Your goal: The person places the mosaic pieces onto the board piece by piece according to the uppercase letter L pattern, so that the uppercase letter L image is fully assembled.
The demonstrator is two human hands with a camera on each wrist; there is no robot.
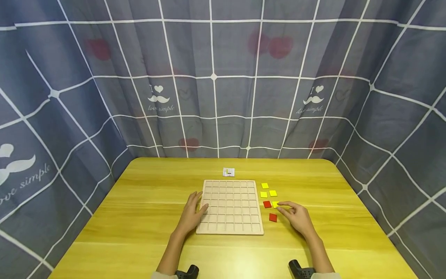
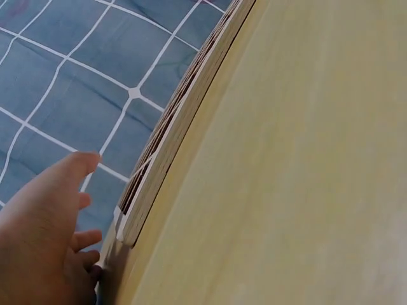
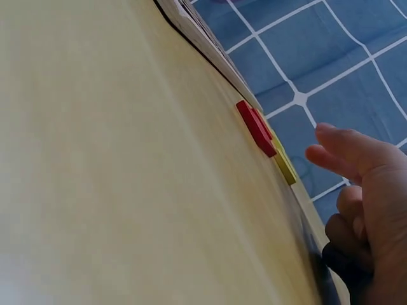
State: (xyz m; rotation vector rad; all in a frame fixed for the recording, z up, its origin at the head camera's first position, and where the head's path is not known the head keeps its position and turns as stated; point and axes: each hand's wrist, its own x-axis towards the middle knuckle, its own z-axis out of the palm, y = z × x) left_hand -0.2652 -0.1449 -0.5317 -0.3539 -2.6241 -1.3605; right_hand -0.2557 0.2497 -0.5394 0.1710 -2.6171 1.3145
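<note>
A pale wooden grid board [image 1: 230,207] lies on the table. My left hand [image 1: 189,213] rests at its left edge, the thumb over the rim and the fingers spread along the side. Over on the right, my right hand [image 1: 297,219] reaches with thumb and index finger to the rim of a yellow square tile [image 1: 275,204]; from the head view alone I cannot tell whether they touch. In the right wrist view those fingertips show a gap from the tiles and nothing between them. A red tile [image 1: 267,204] sits just left of that yellow one, and another red tile [image 1: 273,217] lies nearer me.
Several more yellow tiles [image 1: 263,194] lie beside the board's upper right side. Behind the board is a small card [image 1: 228,172] printed with a grid. A grey-blue checked curtain [image 1: 230,97] hangs past the wooden table's [image 1: 156,182] far edge and along both sides.
</note>
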